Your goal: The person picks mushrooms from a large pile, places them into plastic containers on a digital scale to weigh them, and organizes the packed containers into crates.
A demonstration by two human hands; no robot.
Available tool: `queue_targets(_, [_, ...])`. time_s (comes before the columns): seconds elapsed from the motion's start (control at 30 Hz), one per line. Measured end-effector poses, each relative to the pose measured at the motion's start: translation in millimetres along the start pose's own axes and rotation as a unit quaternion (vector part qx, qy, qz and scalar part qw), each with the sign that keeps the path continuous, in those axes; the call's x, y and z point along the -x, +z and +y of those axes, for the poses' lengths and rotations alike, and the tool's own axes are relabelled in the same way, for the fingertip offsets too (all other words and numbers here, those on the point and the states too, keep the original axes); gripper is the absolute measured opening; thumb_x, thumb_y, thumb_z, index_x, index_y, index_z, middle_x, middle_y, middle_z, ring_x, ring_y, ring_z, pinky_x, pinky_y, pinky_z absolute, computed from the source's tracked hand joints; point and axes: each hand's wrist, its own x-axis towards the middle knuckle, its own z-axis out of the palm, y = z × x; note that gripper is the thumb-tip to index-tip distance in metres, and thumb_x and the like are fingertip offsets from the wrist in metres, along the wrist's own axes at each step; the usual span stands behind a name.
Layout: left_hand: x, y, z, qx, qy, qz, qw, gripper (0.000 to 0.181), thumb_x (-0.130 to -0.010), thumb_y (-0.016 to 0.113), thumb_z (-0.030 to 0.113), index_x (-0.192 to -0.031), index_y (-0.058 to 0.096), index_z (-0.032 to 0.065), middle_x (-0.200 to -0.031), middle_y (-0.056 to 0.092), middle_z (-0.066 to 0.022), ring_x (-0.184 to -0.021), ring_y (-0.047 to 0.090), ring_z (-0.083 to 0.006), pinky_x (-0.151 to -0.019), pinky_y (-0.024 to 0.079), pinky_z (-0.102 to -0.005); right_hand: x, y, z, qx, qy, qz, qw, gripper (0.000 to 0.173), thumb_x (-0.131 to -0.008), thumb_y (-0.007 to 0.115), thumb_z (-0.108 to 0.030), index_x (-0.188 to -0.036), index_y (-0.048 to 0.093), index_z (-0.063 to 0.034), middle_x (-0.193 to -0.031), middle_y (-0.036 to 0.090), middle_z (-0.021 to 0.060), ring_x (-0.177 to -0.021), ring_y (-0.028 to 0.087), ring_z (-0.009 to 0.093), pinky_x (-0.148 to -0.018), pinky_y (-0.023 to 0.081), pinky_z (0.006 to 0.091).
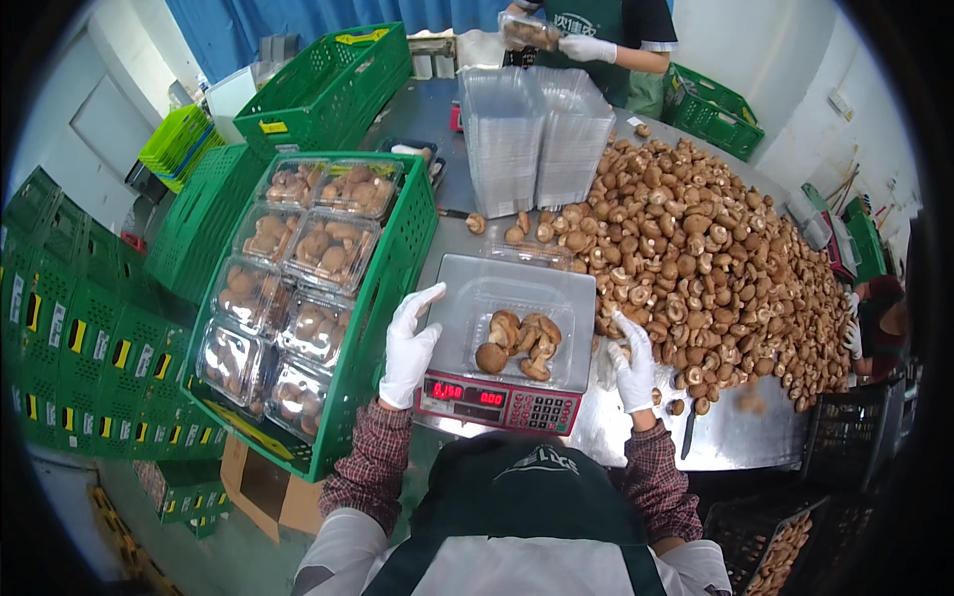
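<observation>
A clear plastic clamshell tray [559,350] lies open on the steel plate of a red digital scale [496,402], whose display is lit. Inside the tray are several brown shiitake mushrooms [540,335]. My left hand [410,343], in a white glove, is beside the left edge of the scale, thumb and fingers apart and nothing in it. On the other side, my gloved right hand [632,361] hovers by the near edge of a large heap of shiitake mushrooms [686,246]. Its fingers are spread, and I see no mushroom between them.
A green crate [417,231] of packed clamshells stands at left. Two tall stacks of clear trays [503,141] rise behind the scale. A knife [688,432] lies right, near the table edge. A co-worker's gloved hand [589,49] is opposite; another person's hands [853,339] are far right.
</observation>
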Motion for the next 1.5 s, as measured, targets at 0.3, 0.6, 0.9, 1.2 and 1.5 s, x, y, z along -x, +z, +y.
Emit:
queue_targets(0.3, [2.5,47.8,2.1,-0.410,0.187,-0.208,0.868,0.061,-0.082,0.070,0.023,-0.141,0.054,0.0244,-0.149,0.047,-0.0062,-0.144,0.032,-0.0344,-0.119,0.017,-0.0545,-27.6,25.9,-67.0,0.110,-0.149,-0.067,0.980,0.057,-0.082,0.068,-0.017,-0.138,0.056,-0.0115,-0.129,0.062,0.0118,-0.123,0.054,0.031,-0.102,0.044,0.0424])
queue_targets(0.6, [3.3,63.4,-25.9,-0.311,0.182,-0.034,0.932,0.036,-0.086,0.057,0.003,-0.121,0.065,0.0055,-0.125,0.061,-0.0143,-0.124,0.051,-0.0362,-0.109,0.035,-0.0493,-27.7,45.5,-29.2,-0.108,-0.016,-0.074,0.991,0.045,-0.082,0.070,-0.008,-0.125,0.069,-0.0189,-0.121,0.065,0.0101,-0.121,0.056,0.028,-0.106,0.039,0.0423])
queue_targets(0.9, [16.0,79.0,6.4,-0.417,0.179,-0.171,0.875,0.073,-0.084,0.068,0.039,-0.147,0.044,0.0133,-0.144,0.048,-0.0144,-0.136,0.040,-0.0359,-0.115,0.018,-0.0605,-49.2,1.5,-0.8,-0.010,-0.107,0.028,0.994,0.035,-0.083,0.066,-0.006,-0.116,0.071,-0.0143,-0.117,0.070,0.0054,-0.117,0.059,0.026,-0.102,0.046,0.0387])
queue_targets(1.2, [17.5,97.7,3.4,-0.409,0.166,-0.193,0.876,0.066,-0.081,0.069,0.033,-0.139,0.051,0.0078,-0.135,0.054,-0.0161,-0.127,0.047,-0.0366,-0.112,0.029,-0.0541,-47.0,-18.9,98.5,0.129,-0.002,-0.075,0.989,0.055,-0.086,0.068,-0.012,-0.139,0.053,-0.0093,-0.118,0.064,0.0098,-0.106,0.061,0.027,-0.091,0.049,0.0371])
queue_targets(1.5, [22.4,91.0,-7.4,-0.275,0.158,-0.123,0.940,0.066,-0.066,0.064,0.000,-0.132,0.054,0.0049,-0.135,0.054,-0.0180,-0.128,0.047,-0.0408,-0.112,0.035,-0.0481,-40.6,-23.6,10.9,-0.801,0.225,-0.159,0.532,0.054,-0.102,0.045,-0.025,-0.145,0.036,0.0068,-0.143,0.048,0.0276,-0.104,0.065,0.026,-0.085,0.054,0.0309])
